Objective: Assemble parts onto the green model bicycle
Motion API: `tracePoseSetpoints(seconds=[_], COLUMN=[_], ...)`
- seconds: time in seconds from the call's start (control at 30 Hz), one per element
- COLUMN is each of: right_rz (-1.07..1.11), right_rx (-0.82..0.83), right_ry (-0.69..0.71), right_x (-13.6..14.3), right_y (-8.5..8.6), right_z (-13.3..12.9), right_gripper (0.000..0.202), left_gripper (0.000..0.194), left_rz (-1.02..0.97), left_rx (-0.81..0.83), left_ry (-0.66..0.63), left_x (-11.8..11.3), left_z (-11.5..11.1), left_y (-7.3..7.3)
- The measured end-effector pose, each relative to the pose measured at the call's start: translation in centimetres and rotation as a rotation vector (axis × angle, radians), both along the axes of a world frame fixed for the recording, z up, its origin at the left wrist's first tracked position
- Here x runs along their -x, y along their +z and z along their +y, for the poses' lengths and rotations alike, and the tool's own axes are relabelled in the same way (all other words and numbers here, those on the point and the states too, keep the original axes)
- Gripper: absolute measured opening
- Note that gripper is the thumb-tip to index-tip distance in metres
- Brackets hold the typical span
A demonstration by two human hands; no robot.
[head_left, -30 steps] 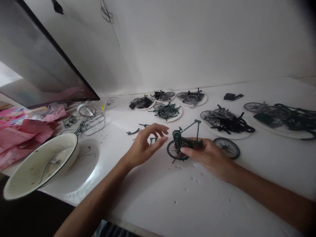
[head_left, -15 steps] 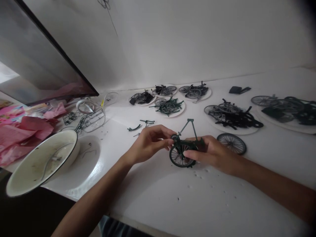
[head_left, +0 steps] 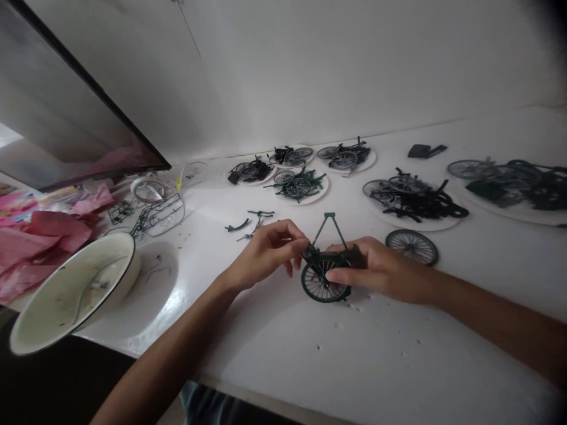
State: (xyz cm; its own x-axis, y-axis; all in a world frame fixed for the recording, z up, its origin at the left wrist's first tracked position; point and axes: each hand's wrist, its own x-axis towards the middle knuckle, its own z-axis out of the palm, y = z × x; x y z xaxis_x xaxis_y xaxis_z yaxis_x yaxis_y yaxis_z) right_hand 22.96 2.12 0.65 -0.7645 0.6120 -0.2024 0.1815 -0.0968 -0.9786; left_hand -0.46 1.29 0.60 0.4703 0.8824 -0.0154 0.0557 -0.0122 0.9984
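My right hand (head_left: 376, 268) grips a dark green model bicycle frame (head_left: 339, 256), its thumb lying over the spoked wheel (head_left: 319, 286) fitted beneath. The triangular part of the frame points upward. At the frame's left end my left hand (head_left: 272, 251) is closed, thumb and index finger pinching there; whatever small part lies between the fingertips is hidden. A loose black-rimmed wheel (head_left: 411, 247) lies flat behind my right wrist. Past my left hand are a small curved green piece (head_left: 238, 225) and some thin green and grey pieces (head_left: 260, 213).
Paper plates heaped with bicycle parts stand along the wall, among them green parts (head_left: 301, 186) and black parts (head_left: 420, 200). An enamel basin (head_left: 75, 295) overhangs the table's left front edge. Pink wrapping (head_left: 48, 242), wire frames (head_left: 162, 215) and a dark screen (head_left: 80, 100) are at left.
My left fingertips have shifted slightly at the frame's left end, and a small round part seen there is now covered. The right hand keeps its grip; the view has shifted slightly.
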Motion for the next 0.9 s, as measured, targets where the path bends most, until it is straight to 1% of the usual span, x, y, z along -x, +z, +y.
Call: tracePoseSetpoints(seconds=[0.13,0.37,0.47,0.57,0.67,0.73,0.83,0.9], right_rz=[-0.053,-0.077,-0.065,-0.036,-0.004,-0.004,-0.023,-0.034], right_rx=[-0.014,-0.042,-0.039,-0.006,0.044,0.064,0.038,0.006], right_ry=[0.027,0.044,0.037,0.027,0.031,0.036,0.040,0.051], right_x=[-0.1,0.0,0.0,-0.1,-0.2,-0.3,-0.3,-0.4], right_y=[-0.3,-0.1,-0.1,0.0,0.0,-0.1,-0.1,-0.2], right_z=[0.0,-0.2,-0.2,0.1,0.3,0.3,0.1,0.0], right_gripper=[0.014,0.019,0.020,0.020,0.018,0.016,0.013,0.015], left_gripper=[0.023,0.026,0.027,0.025,0.020,0.021,0.021,0.020], left_rz=[0.032,0.084,0.056,0.015,0.013,0.022,0.019,0.010], left_rx=[0.051,0.119,0.160,0.167,0.151,0.140,0.151,0.177], left_ry=[-0.046,-0.060,-0.060,-0.094,-0.176,-0.223,-0.255,-0.247], left_x=[0.1,0.0,-0.1,0.2,0.6,0.8,0.8,0.7], left_z=[-0.1,-0.1,-0.1,-0.1,-0.1,0.0,0.0,-0.1], left_y=[0.0,-0.4,-0.5,-0.2,0.5,0.9,0.9,0.7])
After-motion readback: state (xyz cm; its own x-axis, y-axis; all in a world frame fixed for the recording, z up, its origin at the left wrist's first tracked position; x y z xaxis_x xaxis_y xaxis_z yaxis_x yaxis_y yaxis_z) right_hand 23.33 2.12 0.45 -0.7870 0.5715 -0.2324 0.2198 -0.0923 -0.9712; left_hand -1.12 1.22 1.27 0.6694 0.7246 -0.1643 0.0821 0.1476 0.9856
